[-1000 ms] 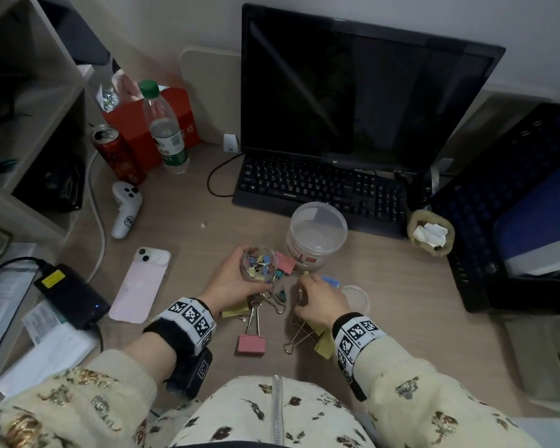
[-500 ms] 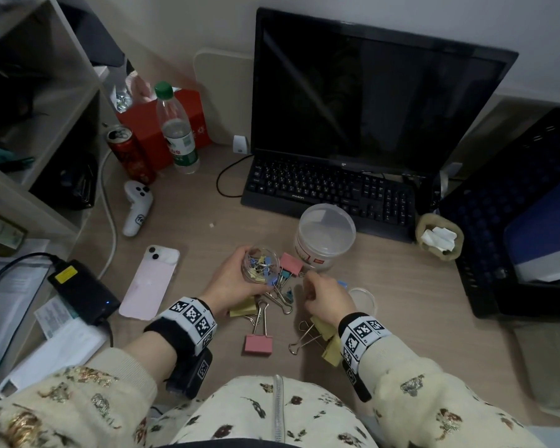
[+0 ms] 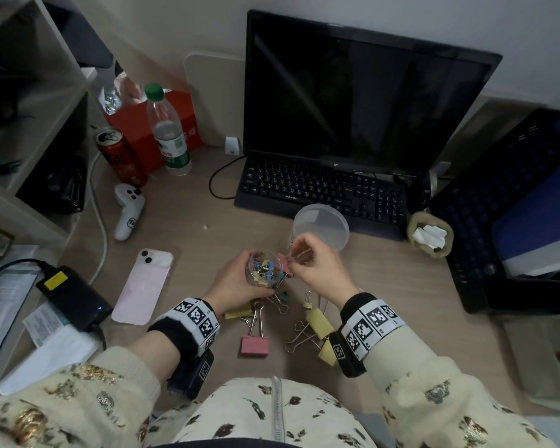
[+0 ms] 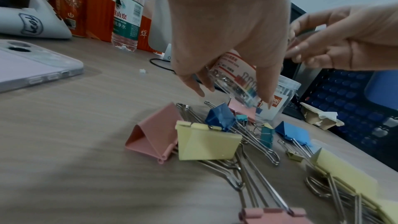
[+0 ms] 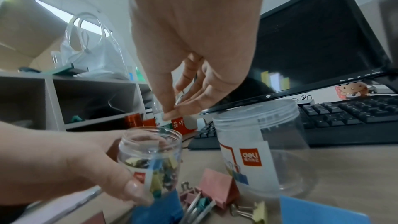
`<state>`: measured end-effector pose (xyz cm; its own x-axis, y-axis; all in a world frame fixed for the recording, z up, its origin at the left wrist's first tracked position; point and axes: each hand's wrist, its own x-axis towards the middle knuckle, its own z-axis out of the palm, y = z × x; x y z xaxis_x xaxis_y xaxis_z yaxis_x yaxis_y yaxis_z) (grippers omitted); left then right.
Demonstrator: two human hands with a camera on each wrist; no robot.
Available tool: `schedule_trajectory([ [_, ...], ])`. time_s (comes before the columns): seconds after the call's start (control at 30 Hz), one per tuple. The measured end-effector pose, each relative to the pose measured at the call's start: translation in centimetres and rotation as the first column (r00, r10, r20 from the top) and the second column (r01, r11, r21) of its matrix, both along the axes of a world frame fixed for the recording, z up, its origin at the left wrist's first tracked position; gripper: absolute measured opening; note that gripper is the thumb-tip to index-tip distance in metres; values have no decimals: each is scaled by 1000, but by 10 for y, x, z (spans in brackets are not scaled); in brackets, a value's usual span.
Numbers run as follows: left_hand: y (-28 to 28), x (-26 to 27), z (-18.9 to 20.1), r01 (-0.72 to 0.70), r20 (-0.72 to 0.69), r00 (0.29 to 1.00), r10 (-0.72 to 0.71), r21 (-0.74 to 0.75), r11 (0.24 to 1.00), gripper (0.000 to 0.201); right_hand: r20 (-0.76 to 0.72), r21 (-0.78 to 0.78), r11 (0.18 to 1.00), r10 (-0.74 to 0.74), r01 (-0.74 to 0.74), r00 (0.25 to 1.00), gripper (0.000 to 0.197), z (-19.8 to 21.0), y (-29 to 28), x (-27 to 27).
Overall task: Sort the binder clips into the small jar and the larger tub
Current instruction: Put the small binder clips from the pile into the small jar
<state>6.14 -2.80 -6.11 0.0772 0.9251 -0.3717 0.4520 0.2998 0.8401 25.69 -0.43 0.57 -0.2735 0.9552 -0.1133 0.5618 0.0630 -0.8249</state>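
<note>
My left hand (image 3: 236,279) grips the small clear jar (image 3: 265,270), held just above the desk and part full of small coloured clips. Over the jar's mouth (image 5: 150,134) my right hand (image 3: 298,253) pinches a small clip; only its wire (image 5: 180,98) shows between the fingers. The larger clear tub (image 3: 320,227) stands open behind the hands, in front of the keyboard. Large clips lie on the desk below the hands: a pink one (image 3: 254,344), yellow ones (image 3: 320,321) and a blue one (image 4: 219,118). Another pink clip (image 5: 217,185) lies at the tub's foot.
A keyboard (image 3: 320,189) and monitor (image 3: 353,101) stand behind the tub. A pink phone (image 3: 143,286), white controller (image 3: 128,211), can (image 3: 120,156), bottle (image 3: 168,137) and black charger (image 3: 72,295) fill the left side. A paper cup (image 3: 429,234) and a black crate (image 3: 498,205) stand to the right.
My right hand has risen from the clips on the desk to above the jar's mouth, pinching a small clip. The left hand has kept hold of the jar.
</note>
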Motion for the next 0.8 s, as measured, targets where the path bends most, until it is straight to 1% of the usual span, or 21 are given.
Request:
schedule_trajectory([
  [0.07,-1,4,1,10,40,999,-10,-4,1000,95,-61,-29,998,51,-53,997,19,4,1,-4],
  [0.17,-1,5,1,15,51,999,-14,-6,1000,99,-40,-65,991,118,-121,992,17,1,1,-2],
  [0.23,-2,4,1,11,39,999,-11,-7,1000,97,-35,-52,993,101,-103,994,18,0,-1,3],
  [0.27,-1,3,1,8,30,1000,-7,-7,1000,95,-24,-37,997,67,-68,997,20,-2,-2,6],
  [0.33,-2,1,0,2,12,1000,-2,-4,1000,93,44,-17,1000,-11,11,999,20,-6,-3,12],
  [0.37,-2,0,1,0,12,1000,0,1,1000,93,101,-31,999,-20,24,995,20,-10,-4,16],
  [0.4,-2,-1,1,-3,14,1000,3,4,1000,92,180,-74,997,3,11,984,20,-15,-4,19],
  [0.43,-3,-1,1,-5,13,1000,5,6,1000,89,277,-130,991,54,-19,959,22,-21,-5,21],
  [0.5,-4,-1,1,-5,1,1000,5,12,1000,84,461,-221,973,169,-72,871,27,-33,-10,25],
  [0.57,-5,-1,0,-7,-10,1000,7,17,1000,84,570,-268,958,244,-103,785,33,-42,-17,24],
  [0.6,-5,-1,-1,-8,-13,1000,8,18,1000,84,608,-282,952,270,-115,747,36,-47,-20,23],
  [0.67,-5,-1,-2,-4,-27,1000,5,17,1000,86,646,-282,950,291,-134,706,38,-53,-25,20],
  [0.8,-5,-1,-2,1,-56,998,0,19,1000,92,655,-261,951,299,-163,694,27,-63,-29,15],
])
